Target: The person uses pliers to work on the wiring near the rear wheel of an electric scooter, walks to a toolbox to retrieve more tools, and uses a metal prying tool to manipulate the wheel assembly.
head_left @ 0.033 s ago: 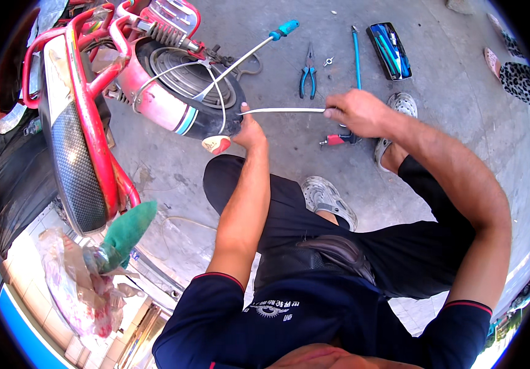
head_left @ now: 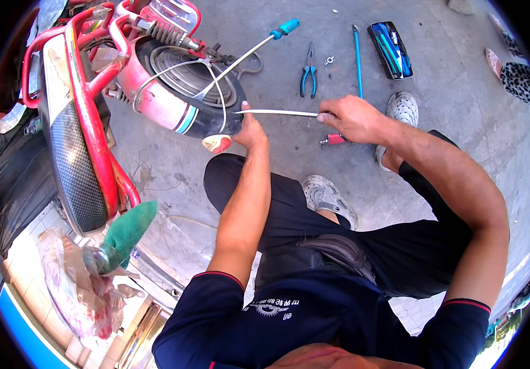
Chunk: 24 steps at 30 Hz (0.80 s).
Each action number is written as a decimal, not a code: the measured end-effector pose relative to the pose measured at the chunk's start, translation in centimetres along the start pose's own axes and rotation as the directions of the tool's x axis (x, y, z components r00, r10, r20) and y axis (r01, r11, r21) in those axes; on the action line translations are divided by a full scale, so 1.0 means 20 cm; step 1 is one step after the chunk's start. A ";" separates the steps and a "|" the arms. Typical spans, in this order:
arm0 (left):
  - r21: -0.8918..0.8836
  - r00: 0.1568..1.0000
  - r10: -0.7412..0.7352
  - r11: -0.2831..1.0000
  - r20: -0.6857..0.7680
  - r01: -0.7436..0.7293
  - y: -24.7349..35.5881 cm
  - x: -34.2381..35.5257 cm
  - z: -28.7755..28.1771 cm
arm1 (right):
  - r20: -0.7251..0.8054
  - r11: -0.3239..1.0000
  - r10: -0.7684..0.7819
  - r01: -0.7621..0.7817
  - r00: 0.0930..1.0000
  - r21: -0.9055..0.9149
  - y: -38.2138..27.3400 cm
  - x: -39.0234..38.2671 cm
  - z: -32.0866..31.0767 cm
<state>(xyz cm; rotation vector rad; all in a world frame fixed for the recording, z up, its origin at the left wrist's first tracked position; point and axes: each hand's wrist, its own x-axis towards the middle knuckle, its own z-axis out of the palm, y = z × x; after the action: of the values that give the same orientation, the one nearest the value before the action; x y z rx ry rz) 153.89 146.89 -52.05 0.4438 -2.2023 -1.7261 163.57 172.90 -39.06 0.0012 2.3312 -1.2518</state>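
My right hand (head_left: 354,118) is closed round one end of a long metal tyre lever (head_left: 280,112), which hides its grip. The lever's far tip meets the edge of the black tyre (head_left: 206,126). Beside that tip, my left hand (head_left: 251,131) grips the tyre's near edge, thumb up and the other fingers mostly hidden. A second tyre lever with a teal handle (head_left: 284,29) slants across the wheel (head_left: 182,71), its flat end at the tyre. A red-and-cream piece (head_left: 216,144) hangs by the tyre on a pale cord or cable. The pink fender (head_left: 160,111) runs round the tyre.
Pliers (head_left: 309,74), a small metal part (head_left: 329,60), a blue rod-like tool (head_left: 358,58) and a black tray (head_left: 407,64) of tools lie on the concrete floor. A red tool (head_left: 334,139) lies below my right hand. The red vehicle frame (head_left: 95,117) stands left.
My right hand has shifted slightly left and toward me, so the lever slopes down a little more toward it. The left hand stays about where it was on the tyre.
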 end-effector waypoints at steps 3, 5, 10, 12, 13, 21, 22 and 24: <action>-0.033 1.000 0.024 0.999 0.021 -0.023 -0.02 0.01 -0.01 | -0.107 0.998 -0.032 0.038 0.994 0.049 0.02 0.03 0.15; -0.041 0.999 -0.024 0.999 0.048 0.026 0.00 -0.02 -0.02 | -0.119 0.994 0.065 -0.054 0.991 0.093 0.01 0.03 0.21; -0.024 0.999 -0.041 0.999 0.030 0.042 0.11 -0.03 -0.02 | -0.105 0.980 0.135 -0.117 0.985 0.163 -0.17 -0.02 0.36; 0.015 1.000 0.007 1.000 0.009 -0.007 0.09 -0.01 -0.03 | -0.087 0.948 0.142 -0.110 0.986 0.299 -0.22 -0.03 0.46; 0.035 1.000 0.028 0.999 0.002 -0.028 0.13 -0.01 -0.01 | -0.078 0.924 0.150 -0.111 0.986 0.367 -0.24 -0.02 0.50; 0.218 0.997 -0.056 0.974 -0.056 0.067 0.12 -0.01 -0.06 | 0.021 0.792 0.269 -0.234 0.963 0.564 -0.37 0.04 0.56; 0.210 0.997 -0.072 0.975 -0.041 0.079 0.09 0.01 -0.08 | -0.040 0.818 0.248 -0.187 0.968 0.544 -0.36 0.04 0.56; 0.192 0.995 -0.097 0.976 -0.037 0.103 0.03 0.02 -0.10 | -0.162 0.863 0.198 -0.093 0.967 0.496 -0.34 0.05 0.56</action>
<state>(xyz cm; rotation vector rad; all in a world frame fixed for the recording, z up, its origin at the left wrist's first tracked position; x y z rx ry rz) 154.43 145.11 -50.94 0.6307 -2.3760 -1.5485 165.96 159.93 -39.34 0.4921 2.0627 -1.7936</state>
